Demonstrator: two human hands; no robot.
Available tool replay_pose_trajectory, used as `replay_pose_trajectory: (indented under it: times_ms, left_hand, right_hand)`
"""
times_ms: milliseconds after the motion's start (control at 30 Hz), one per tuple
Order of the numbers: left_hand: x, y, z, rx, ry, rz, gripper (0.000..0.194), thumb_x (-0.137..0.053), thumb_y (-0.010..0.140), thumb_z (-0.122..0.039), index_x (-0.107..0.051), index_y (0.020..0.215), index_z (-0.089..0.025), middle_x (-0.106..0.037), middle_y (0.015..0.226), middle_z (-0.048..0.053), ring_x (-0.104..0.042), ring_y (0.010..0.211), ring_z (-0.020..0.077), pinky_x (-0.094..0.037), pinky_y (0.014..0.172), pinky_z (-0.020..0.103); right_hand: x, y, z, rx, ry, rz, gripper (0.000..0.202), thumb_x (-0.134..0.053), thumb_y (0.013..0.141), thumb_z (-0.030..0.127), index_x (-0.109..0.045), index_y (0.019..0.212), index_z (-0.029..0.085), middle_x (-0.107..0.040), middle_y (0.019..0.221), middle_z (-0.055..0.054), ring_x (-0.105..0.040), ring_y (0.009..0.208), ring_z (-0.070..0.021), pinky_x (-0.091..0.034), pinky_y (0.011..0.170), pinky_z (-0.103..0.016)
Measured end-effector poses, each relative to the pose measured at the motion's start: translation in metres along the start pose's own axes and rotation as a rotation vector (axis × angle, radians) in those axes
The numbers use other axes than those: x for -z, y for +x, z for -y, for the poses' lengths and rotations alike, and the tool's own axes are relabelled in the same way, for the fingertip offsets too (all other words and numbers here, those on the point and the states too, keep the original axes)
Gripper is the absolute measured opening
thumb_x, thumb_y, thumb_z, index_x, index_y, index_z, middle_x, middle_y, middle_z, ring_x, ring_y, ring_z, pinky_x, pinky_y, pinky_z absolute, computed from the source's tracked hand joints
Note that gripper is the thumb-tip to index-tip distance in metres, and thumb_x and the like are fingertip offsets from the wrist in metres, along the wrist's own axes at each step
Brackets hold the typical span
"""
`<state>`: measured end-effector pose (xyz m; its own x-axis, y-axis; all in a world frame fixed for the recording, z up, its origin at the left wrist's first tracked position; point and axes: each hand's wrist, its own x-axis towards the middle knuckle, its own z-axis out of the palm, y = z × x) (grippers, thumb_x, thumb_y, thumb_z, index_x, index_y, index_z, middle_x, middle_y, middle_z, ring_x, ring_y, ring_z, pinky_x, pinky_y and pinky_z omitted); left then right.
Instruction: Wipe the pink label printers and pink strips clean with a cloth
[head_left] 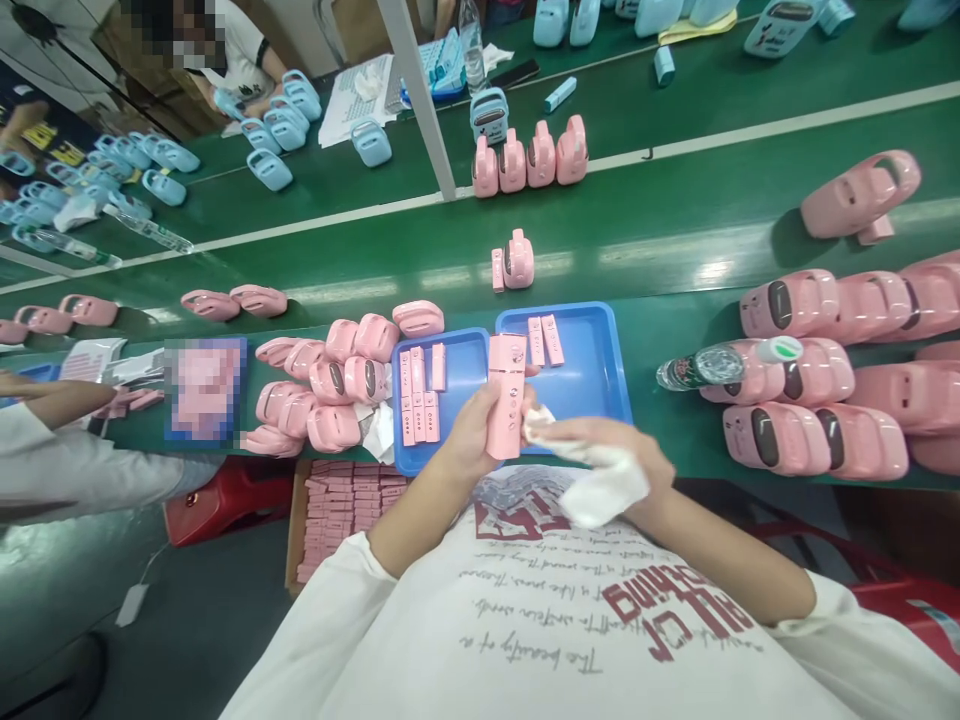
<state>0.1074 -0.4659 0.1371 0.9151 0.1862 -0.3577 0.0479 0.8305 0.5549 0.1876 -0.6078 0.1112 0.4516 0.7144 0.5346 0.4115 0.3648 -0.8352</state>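
Observation:
My left hand [472, 430] is closed around a long pink piece with small round buttons [507, 400], held upright over the gap between two blue trays. In my right hand [637, 455] is a crumpled white cloth [604, 485], one end of it against the piece's right edge. Several smaller pink button pieces [417, 395] lie in the left blue tray [401, 455]. Two slim pink pieces [545, 340] rest near the back of the right blue tray [611, 390].
Pink handled casings [330, 420] crowd the left, beside white tissue [379, 432]. More casings [780, 440] and a plastic bottle [697, 370] are on the right. A carton of pink pieces [341, 510] stands below the table edge. Co-workers sit left and across.

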Motion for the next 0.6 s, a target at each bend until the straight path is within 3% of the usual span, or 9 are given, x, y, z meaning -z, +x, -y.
replay_pose_trajectory:
  times_ms: [100, 133, 200, 267, 333, 433, 600]
  left_hand:
    - [-0.002, -0.001, -0.001, 0.019, -0.006, 0.068, 0.046, -0.067, 0.074, -0.053, -0.063, 0.103, -0.017, -0.054, 0.068, -0.001, -0.049, 0.050, 0.0080, -0.038, 0.043, 0.019]
    - [-0.003, -0.002, -0.002, 0.033, -0.020, 0.072, 0.048, -0.067, 0.074, -0.054, -0.062, 0.104, -0.017, -0.053, 0.071, -0.001, -0.049, 0.053, 0.0079, -0.038, 0.043, 0.019]
    - [-0.006, -0.002, -0.003, 0.046, -0.033, 0.074, 0.052, -0.067, 0.072, -0.056, -0.062, 0.106, -0.017, -0.051, 0.072, -0.001, -0.048, 0.054, 0.0074, -0.037, 0.043, 0.019]
    - [-0.007, -0.002, -0.003, 0.046, -0.007, 0.092, 0.057, -0.069, 0.069, -0.058, -0.062, 0.106, -0.016, -0.049, 0.068, -0.002, -0.045, 0.052, 0.0070, -0.036, 0.043, 0.019]
    - [-0.008, -0.002, -0.002, 0.023, 0.044, 0.107, 0.059, -0.070, 0.067, -0.061, -0.061, 0.104, -0.016, -0.050, 0.066, -0.002, -0.045, 0.050, 0.0070, -0.036, 0.043, 0.020]
    - [-0.009, -0.001, -0.001, -0.008, 0.100, 0.091, 0.057, -0.069, 0.067, -0.062, -0.059, 0.101, -0.017, -0.054, 0.067, -0.002, -0.047, 0.048, 0.0077, -0.036, 0.044, 0.021]
    - [-0.008, 0.002, 0.005, -0.011, 0.150, 0.025, 0.051, -0.062, 0.071, -0.066, -0.057, 0.087, -0.017, -0.055, 0.067, -0.001, -0.048, 0.048, 0.0077, -0.036, 0.043, 0.021]
  right_hand:
    - [0.011, 0.009, -0.004, -0.402, 0.141, -0.524, 0.039, -0.049, 0.088, 0.052, -0.065, 0.103, 0.020, -0.072, 0.079, -0.006, -0.069, 0.069, -0.0201, -0.057, 0.062, -0.034]
    - [0.015, 0.014, -0.007, -0.507, 0.187, -0.641, 0.039, -0.051, 0.086, 0.051, -0.064, 0.103, 0.019, -0.071, 0.073, -0.004, -0.067, 0.064, -0.0194, -0.055, 0.058, -0.032]
    - [0.024, 0.025, -0.013, -0.682, 0.290, -0.696, 0.038, -0.060, 0.081, 0.046, -0.062, 0.107, 0.019, -0.069, 0.067, -0.003, -0.066, 0.062, -0.0192, -0.054, 0.056, -0.031]
    - [0.032, 0.034, -0.017, -0.754, 0.399, -0.676, 0.043, -0.066, 0.074, 0.040, -0.059, 0.111, 0.020, -0.070, 0.070, -0.003, -0.067, 0.069, -0.0214, -0.054, 0.059, -0.032]
    - [0.036, 0.040, -0.017, -0.712, 0.452, -0.664, 0.047, -0.067, 0.071, 0.034, -0.056, 0.115, 0.021, -0.071, 0.077, -0.003, -0.068, 0.077, -0.0227, -0.055, 0.064, -0.033]
    - [0.032, 0.045, -0.013, -0.538, 0.406, -0.663, 0.046, -0.064, 0.076, 0.029, -0.053, 0.120, 0.024, -0.072, 0.094, -0.005, -0.068, 0.091, -0.0229, -0.056, 0.076, -0.036]
    - [0.007, 0.048, -0.004, -0.216, 0.023, -0.672, 0.046, -0.055, 0.088, 0.030, -0.046, 0.132, 0.031, -0.061, 0.126, -0.006, -0.059, 0.116, -0.0238, -0.050, 0.097, -0.041]
